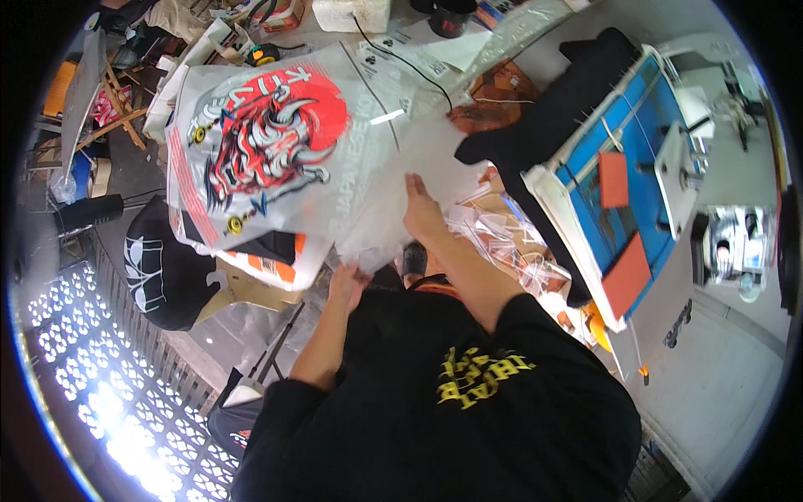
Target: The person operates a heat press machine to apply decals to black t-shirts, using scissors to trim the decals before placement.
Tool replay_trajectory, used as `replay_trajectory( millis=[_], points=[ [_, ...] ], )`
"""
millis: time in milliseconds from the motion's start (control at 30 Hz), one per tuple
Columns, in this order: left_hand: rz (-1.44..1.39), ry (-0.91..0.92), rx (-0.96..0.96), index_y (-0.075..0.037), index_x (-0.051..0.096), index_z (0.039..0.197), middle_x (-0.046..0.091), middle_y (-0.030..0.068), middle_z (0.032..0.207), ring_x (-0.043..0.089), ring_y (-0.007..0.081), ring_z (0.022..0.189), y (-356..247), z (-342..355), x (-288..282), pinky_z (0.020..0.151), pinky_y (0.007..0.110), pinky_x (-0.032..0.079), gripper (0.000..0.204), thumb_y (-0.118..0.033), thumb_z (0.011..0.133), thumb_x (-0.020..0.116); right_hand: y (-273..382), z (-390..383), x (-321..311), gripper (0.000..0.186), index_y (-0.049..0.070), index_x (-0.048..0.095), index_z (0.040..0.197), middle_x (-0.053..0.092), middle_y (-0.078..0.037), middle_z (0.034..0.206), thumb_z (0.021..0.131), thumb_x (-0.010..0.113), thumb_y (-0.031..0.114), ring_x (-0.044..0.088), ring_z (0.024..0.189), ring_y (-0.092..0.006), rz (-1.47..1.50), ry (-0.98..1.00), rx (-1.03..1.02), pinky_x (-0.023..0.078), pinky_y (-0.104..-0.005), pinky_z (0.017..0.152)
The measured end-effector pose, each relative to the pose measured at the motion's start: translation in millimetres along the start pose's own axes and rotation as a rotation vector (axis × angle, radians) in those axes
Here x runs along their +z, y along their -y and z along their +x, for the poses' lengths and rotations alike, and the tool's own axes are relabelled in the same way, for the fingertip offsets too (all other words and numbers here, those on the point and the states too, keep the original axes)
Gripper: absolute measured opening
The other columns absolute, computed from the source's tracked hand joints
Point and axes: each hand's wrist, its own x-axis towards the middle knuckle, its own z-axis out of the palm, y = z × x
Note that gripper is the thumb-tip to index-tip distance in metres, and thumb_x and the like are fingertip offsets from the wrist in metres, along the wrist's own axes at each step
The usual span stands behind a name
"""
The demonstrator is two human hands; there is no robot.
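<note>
A thin, frosted see-through sheet [435, 159] is stretched out in front of me, its surface blurred in places. My right hand [423, 212] grips its near right part, thumb on top. The fingers of my left hand [350, 280] are closed on its lower edge. Just left of it, on the table, a large clear film [276, 142] bears a red, white and black horned mask over a red disc. The two plastics overlap, and where one ends is hard to tell. Beneath the film's near edge, a white and orange item [305, 263] shows in part.
At right stands a blue-bedded machine [640, 125] with orange-red pads and a black cloth [544, 117] along its side. Clear plastic scraps [527, 259] litter the floor. A black T-shirt [163, 268] hangs at left. A white block [351, 14] and a cable lie behind.
</note>
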Motion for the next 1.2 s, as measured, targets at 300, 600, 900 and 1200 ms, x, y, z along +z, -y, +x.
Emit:
replay_trajectory(
  millis=[300,600,900,1200],
  points=[
    [0.482,-0.144,-0.097,-0.001,0.056,0.107,0.065,0.0076,0.089,0.062,0.0180,0.076,-47.9,-44.4,-56.3,0.076,0.033,0.052,0.017,-0.015,0.098,0.055,-50.1,37.8,89.9,0.034,0.016,0.070,0.121,0.065,-0.008,0.130,0.089,0.060,0.017,0.063,0.118,-0.0311,-0.488,1.102,0.274,0.054,-0.0457,0.085],
    [0.927,-0.071,-0.042,0.001,0.058,0.121,0.067,0.0087,0.111,0.064,0.0177,0.100,-57.3,-29.6,-67.5,0.088,0.033,0.050,0.028,-0.006,0.094,0.056,-93.2,165.9,137.0,0.031,0.011,0.069,0.114,0.063,-0.013,0.129,0.086,0.063,0.023,0.063,0.114,-0.0337,0.003,0.178,0.458,0.053,-0.0459,0.086],
    [0.595,-0.326,-0.101,-0.003,0.052,0.131,0.066,0.0066,0.100,0.061,0.0166,0.084,-62.2,-44.8,-39.1,0.079,0.031,0.050,0.036,-0.015,0.098,0.056,-143.1,120.1,114.7,0.033,0.007,0.068,0.112,0.065,-0.017,0.120,0.082,0.064,0.019,0.063,0.107,-0.0375,-0.162,0.499,0.505,0.052,-0.0475,0.085],
    [0.677,-0.223,-0.117,0.003,0.056,0.120,0.066,0.0127,0.105,0.062,0.0196,0.093,-54.1,-45.6,-107.9,0.082,0.034,0.050,0.039,-0.029,0.098,0.057,-78.2,95.7,59.4,0.035,0.003,0.067,0.110,0.066,-0.021,0.110,0.077,0.065,0.015,0.063,0.100,-0.0414,0.058,0.293,0.127,0.052,-0.0491,0.084]
  ],
)
